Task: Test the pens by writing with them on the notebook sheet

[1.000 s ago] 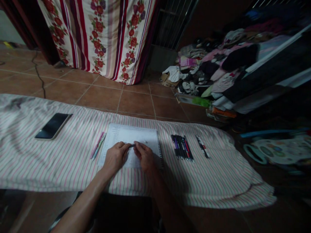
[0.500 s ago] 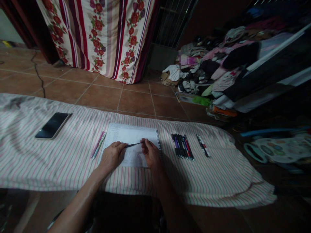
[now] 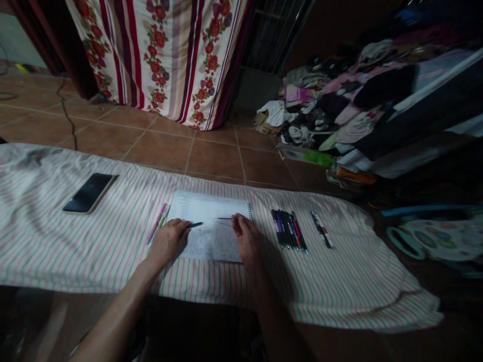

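Observation:
My left hand [image 3: 168,239] is closed around a dark pen barrel [image 3: 195,224], whose end juts out to the right. Pinched in the fingertips of my right hand [image 3: 247,237] is a thin dark pen refill [image 3: 224,218] pointing left, apart from the barrel. Both hands are over a spiral notebook [image 3: 211,249] with writing on its page. Close to my left hand lie pink and light green pens [image 3: 157,224]. Right of the notebook, several dark pens [image 3: 289,231] lie side by side, with a black-and-white pen [image 3: 321,230] farther right.
A striped cloth [image 3: 124,231] covers the surface. A phone [image 3: 89,193] lies at its left. Beyond are a tiled floor [image 3: 215,153], a flowered curtain [image 3: 166,60] and a heap of clothes [image 3: 320,100]. A pale object with oval patches [image 3: 441,239] is at the right.
My hands have moved apart, my right one to the right. The thin refill is now separated from the pen barrel, with a gap between them. The view has shifted slightly.

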